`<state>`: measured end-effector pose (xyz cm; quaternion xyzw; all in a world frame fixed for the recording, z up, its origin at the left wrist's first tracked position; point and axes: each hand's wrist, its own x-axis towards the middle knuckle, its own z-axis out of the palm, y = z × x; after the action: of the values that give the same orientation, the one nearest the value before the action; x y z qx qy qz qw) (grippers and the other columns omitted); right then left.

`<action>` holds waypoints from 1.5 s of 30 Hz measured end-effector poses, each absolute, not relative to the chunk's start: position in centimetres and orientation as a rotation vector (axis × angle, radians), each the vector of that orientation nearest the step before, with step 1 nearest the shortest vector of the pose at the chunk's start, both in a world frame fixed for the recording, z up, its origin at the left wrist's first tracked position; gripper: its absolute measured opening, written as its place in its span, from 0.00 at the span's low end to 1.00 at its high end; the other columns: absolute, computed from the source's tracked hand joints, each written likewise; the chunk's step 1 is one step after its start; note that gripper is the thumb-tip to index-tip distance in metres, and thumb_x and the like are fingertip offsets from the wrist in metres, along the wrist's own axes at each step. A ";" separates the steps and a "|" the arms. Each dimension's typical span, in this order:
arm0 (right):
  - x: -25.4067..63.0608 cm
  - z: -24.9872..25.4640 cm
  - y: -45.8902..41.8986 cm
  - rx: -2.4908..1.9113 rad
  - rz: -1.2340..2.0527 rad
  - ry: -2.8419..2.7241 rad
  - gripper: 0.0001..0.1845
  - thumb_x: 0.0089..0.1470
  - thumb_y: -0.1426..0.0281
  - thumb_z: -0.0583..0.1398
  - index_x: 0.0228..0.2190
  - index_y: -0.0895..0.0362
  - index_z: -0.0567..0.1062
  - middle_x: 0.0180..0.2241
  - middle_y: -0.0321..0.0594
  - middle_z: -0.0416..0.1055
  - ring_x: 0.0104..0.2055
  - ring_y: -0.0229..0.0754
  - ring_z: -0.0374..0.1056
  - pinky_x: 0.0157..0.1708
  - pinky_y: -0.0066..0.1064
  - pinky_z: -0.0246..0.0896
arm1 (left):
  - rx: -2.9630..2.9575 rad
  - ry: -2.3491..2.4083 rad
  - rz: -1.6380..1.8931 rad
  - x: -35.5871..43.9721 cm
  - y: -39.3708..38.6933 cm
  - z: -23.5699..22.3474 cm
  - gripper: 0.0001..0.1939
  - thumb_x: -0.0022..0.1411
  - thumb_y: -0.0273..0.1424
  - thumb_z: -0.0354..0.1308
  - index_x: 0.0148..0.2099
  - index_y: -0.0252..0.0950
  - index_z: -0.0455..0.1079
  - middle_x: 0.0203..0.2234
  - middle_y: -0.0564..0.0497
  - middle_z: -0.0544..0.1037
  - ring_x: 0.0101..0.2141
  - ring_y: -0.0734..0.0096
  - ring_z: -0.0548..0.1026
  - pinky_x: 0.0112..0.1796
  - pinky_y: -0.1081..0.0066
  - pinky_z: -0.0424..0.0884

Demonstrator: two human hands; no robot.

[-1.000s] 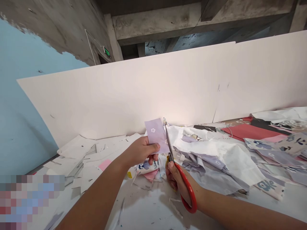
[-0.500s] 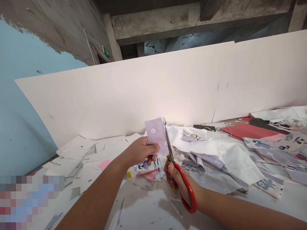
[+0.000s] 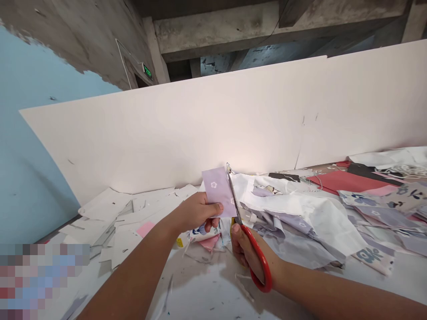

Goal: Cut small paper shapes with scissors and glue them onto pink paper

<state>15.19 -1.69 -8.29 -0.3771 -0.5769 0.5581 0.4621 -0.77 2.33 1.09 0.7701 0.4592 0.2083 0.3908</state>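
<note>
Pinched between the thumb and fingers of my left hand (image 3: 200, 211) is a piece of lilac fabric (image 3: 216, 184) with white flower prints, held upright above the table. My right hand (image 3: 247, 249) grips a pair of scissors (image 3: 260, 262) with red handles, blades pointing up and away from me. The blades lie along the right edge of the fabric; I cannot tell whether they are cutting into it. Below my hands lie a blue-flowered scrap (image 3: 200, 231) and a pink scrap (image 3: 210, 243).
White card pieces (image 3: 106, 206) pile up on the left. To the right, white fabric (image 3: 290, 204) covers lilac cloth, with printed scraps (image 3: 376, 255) and red sheets (image 3: 343, 181) beyond. A tall white board (image 3: 187, 133) stands behind the table (image 3: 200, 293).
The lilac fabric and my left hand have shifted slightly down and right toward the scissors. The scissor blades look closer together than before. The surrounding piles stay as they were.
</note>
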 end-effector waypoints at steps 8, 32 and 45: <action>15.4 -8.8 -1.3 -0.752 1.374 -1.418 0.23 0.51 0.48 0.50 0.22 0.55 0.58 0.18 0.27 0.47 0.19 0.32 0.43 0.19 0.27 0.39 | 1.964 1.130 0.457 -0.7 2.2 1.3 0.16 0.54 0.39 0.49 0.21 0.34 0.63 0.17 0.53 0.69 0.17 0.76 0.65 0.21 0.73 0.60; 15.2 -8.9 -1.3 -0.762 1.418 -1.322 0.25 0.49 0.46 0.51 0.20 0.55 0.59 0.16 0.26 0.47 0.18 0.31 0.42 0.18 0.27 0.39 | 1.982 1.107 0.341 -0.4 2.1 1.0 0.15 0.56 0.38 0.48 0.22 0.34 0.63 0.17 0.54 0.70 0.19 0.77 0.66 0.24 0.75 0.62; 15.4 -8.1 -1.3 -0.870 1.362 -1.372 0.27 0.47 0.43 0.49 0.17 0.54 0.54 0.12 0.25 0.45 0.15 0.31 0.43 0.16 0.27 0.38 | 1.956 1.121 0.346 -0.4 2.0 1.1 0.15 0.55 0.38 0.49 0.22 0.34 0.64 0.18 0.54 0.71 0.18 0.78 0.65 0.23 0.75 0.62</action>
<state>15.37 -1.29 -8.12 -0.3579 -0.5646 0.5605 0.4889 -0.36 2.04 1.11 0.7793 0.4466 0.1379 0.4175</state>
